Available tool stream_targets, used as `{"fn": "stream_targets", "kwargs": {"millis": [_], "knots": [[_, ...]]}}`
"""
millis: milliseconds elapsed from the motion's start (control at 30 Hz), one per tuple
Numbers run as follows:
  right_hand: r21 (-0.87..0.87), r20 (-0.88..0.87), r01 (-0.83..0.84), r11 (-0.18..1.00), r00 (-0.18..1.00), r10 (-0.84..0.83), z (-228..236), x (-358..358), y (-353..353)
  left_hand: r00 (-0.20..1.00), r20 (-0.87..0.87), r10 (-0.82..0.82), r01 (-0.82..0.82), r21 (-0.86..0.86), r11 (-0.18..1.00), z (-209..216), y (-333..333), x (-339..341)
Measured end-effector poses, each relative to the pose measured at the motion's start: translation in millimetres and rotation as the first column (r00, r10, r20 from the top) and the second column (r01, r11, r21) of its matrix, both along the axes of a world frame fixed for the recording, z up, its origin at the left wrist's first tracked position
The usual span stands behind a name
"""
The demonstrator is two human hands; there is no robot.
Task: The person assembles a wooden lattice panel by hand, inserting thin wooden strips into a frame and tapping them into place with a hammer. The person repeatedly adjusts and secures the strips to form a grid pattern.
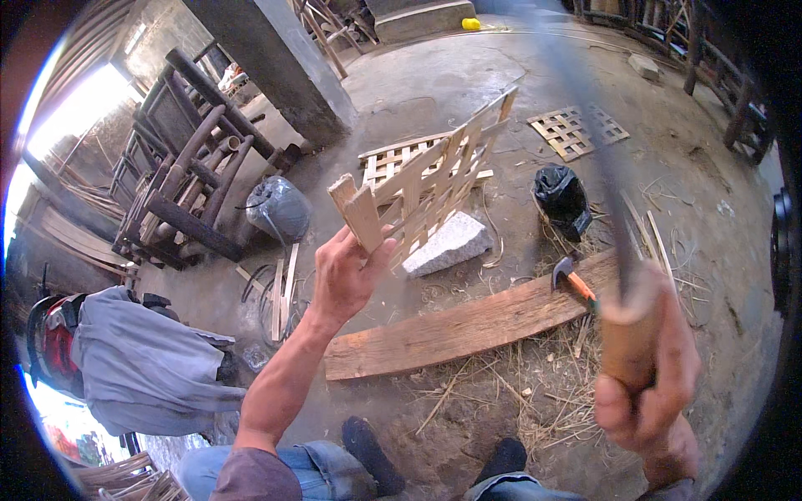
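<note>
My left hand (347,271) grips a woven bamboo lattice panel (411,199) by its near end, where two flat strips stick up. The panel stands tilted in the air above a pale stone block (451,244). In my right hand (664,371) is a long knife (616,209), held by its thick wooden handle. Motion smears its dark blade, which points up and away from me. Below and left of that hand, a claw hammer (572,280) with an orange handle lies on a wooden plank (451,330).
Another lattice panel (576,134) lies flat at the far right. A black plastic bag (563,199) stands beyond the plank, with fibre scraps (535,409) strewn near my feet. Dark wooden furniture (188,196), a wrapped bundle (280,209) and a cloth-covered motorbike (142,359) stand leftward.
</note>
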State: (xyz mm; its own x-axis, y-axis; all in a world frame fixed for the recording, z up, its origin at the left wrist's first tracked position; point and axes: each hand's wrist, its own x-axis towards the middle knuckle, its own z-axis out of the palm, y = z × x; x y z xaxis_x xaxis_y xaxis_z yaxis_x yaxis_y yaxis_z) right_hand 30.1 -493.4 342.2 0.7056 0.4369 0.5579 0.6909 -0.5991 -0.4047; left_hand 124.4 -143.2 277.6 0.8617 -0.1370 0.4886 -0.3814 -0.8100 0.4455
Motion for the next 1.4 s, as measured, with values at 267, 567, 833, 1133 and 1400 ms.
{"fn": "stream_targets", "kwargs": {"millis": [267,567,833,1133,1400], "knots": [[0.022,-0.169,-0.002,1.000,0.986,0.005,-7.4,-4.8,1.2,0.998,0.047,-0.044,0.049,-0.112,0.992,-12.9,5.0,5.0],[0.377,-0.293,0.494,0.783,0.866,-0.405,-96.2,-51.2,-41.9,0.963,0.251,-0.098,0.047,0.201,0.978,-4.4,5.9,6.2],[-0.299,-0.337,0.871,0.390,0.286,-0.897,-295.4,-220.7,-176.3,0.792,0.428,-0.436,0.175,0.524,0.833,-54.4,53.4,-7.6],[-0.589,-0.165,0.731,0.346,0.311,-0.936,-295.1,-302.6,-195.4,0.787,0.313,-0.532,0.324,0.525,0.787,-105.9,26.7,-28.2],[0.517,-0.839,0.744,0.424,0.339,0.426,-214.8,-50.6,-81.2,0.677,0.226,-0.701,0.504,0.552,0.665,-130.0,-7.9,-51.1]]}}
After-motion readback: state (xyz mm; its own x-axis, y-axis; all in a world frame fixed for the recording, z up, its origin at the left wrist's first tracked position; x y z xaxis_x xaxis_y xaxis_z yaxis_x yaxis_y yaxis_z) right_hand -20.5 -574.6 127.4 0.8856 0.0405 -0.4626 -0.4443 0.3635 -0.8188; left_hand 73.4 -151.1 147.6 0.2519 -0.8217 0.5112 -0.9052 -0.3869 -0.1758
